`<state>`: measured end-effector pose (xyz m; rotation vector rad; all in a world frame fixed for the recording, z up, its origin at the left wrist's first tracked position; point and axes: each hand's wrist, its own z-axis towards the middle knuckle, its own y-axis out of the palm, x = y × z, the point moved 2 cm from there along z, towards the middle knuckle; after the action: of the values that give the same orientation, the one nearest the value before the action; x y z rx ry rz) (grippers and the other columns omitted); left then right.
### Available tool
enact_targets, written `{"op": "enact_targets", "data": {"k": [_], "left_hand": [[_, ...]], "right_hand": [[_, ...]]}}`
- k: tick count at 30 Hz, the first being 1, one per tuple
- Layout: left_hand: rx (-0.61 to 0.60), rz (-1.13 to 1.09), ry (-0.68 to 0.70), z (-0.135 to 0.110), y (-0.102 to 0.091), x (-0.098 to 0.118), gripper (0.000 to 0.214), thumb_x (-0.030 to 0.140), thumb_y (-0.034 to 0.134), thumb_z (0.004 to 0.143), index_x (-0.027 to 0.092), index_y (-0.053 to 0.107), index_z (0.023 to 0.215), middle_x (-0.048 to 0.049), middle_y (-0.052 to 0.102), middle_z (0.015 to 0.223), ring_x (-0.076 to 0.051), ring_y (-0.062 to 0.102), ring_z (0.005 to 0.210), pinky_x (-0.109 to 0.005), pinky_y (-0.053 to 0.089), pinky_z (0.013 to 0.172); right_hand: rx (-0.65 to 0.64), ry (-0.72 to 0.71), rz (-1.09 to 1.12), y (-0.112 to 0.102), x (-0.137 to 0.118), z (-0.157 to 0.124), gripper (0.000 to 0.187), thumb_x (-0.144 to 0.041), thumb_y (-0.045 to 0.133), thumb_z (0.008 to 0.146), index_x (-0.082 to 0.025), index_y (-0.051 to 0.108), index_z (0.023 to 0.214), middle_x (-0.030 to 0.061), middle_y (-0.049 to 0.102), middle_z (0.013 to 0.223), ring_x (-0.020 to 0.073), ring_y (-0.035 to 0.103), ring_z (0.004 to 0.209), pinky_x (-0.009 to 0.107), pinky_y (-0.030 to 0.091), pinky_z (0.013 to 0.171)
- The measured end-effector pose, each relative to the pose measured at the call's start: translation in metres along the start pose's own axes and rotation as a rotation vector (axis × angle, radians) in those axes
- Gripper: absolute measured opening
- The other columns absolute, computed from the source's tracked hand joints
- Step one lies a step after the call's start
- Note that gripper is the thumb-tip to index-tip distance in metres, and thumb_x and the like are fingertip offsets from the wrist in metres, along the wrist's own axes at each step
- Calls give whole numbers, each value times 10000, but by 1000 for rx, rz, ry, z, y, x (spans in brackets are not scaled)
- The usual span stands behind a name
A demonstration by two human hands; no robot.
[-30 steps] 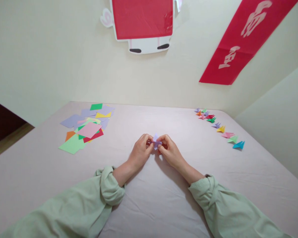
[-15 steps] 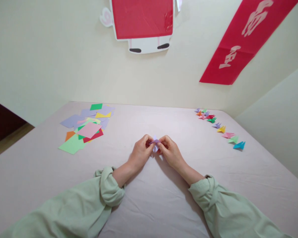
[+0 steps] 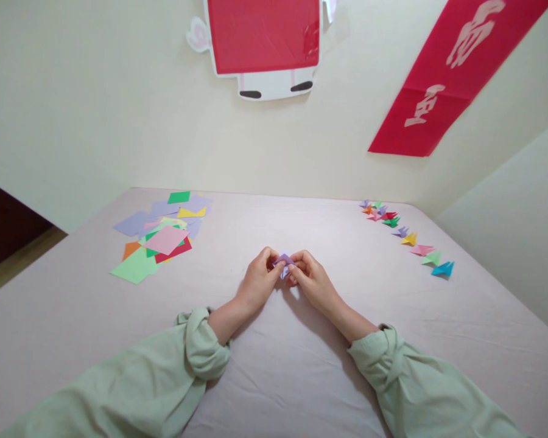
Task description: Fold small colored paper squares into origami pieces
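Note:
Between my two hands, near the middle of the table, is a small folded purple origami paper point(image 3: 284, 260). My left hand point(image 3: 261, 277) pinches its left side with thumb and fingers. On the other side my right hand point(image 3: 311, 278) is closed on the right edge, its thumb pressing the front. The fingertips cover part of the paper, so its full shape is hidden. Pale lilac flaps show above and below the darker purple fold.
Loose coloured paper sheets point(image 3: 139, 266) lie in an overlapping pile at the left. Along the right runs a line of several small folded paper pieces, with a blue one point(image 3: 442, 269) nearest. A wall point(image 3: 301, 146) bounds the table's point(image 3: 274, 377) far edge.
The purple paper has been tilted or pressed, so a wider purple fold now faces up between the thumbs. Both hands keep their hold in nearly the same place.

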<state>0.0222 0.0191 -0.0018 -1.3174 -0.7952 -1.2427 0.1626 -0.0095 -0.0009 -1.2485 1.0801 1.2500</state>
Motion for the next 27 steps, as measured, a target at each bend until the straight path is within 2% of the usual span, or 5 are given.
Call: {"op": "enact_targets", "data": {"k": [10, 14, 18, 22, 27], "left_hand": [[-73, 37, 57, -1, 1, 3, 36, 210, 538, 830, 184, 546, 806, 34, 571, 754, -110, 522, 691, -222, 400, 655], [-49, 56, 57, -1, 0, 5, 50, 191, 505, 840, 185, 553, 830, 30, 579, 766, -114, 524, 685, -228, 403, 649], [-62, 100, 95, -3, -1, 7, 56, 165, 498, 828, 198, 540, 846, 35, 573, 763, -116, 527, 678, -233, 400, 652], [-83, 65, 104, -4, 0, 5, 195, 115, 516, 778, 216, 519, 945, 29, 607, 827, -123, 566, 717, -236, 415, 672], [-109, -33, 62, -4, 3, -1, 212, 112, 506, 774, 220, 490, 955, 32, 631, 815, -127, 600, 723, -234, 432, 667]], "right_hand": [[-13, -41, -98, -1, 4, 0, 73, -246, 507, 847, -224, 466, 904, -53, 584, 665, 130, 598, 602, 254, 465, 590], [-30, -53, -129, -2, 5, 0, 81, -231, 482, 861, -226, 448, 935, -56, 598, 660, 132, 591, 591, 257, 457, 593], [24, -83, -257, -5, 0, -1, 56, -211, 476, 862, -224, 469, 916, -59, 563, 641, 131, 559, 564, 255, 424, 572], [141, -221, -474, -8, -10, -2, 77, -140, 497, 805, -208, 532, 815, -11, 538, 770, 133, 511, 632, 264, 405, 591], [156, -327, -444, -5, -15, -3, 117, -116, 484, 816, -207, 549, 851, 26, 535, 908, 147, 534, 742, 271, 444, 640]]}}
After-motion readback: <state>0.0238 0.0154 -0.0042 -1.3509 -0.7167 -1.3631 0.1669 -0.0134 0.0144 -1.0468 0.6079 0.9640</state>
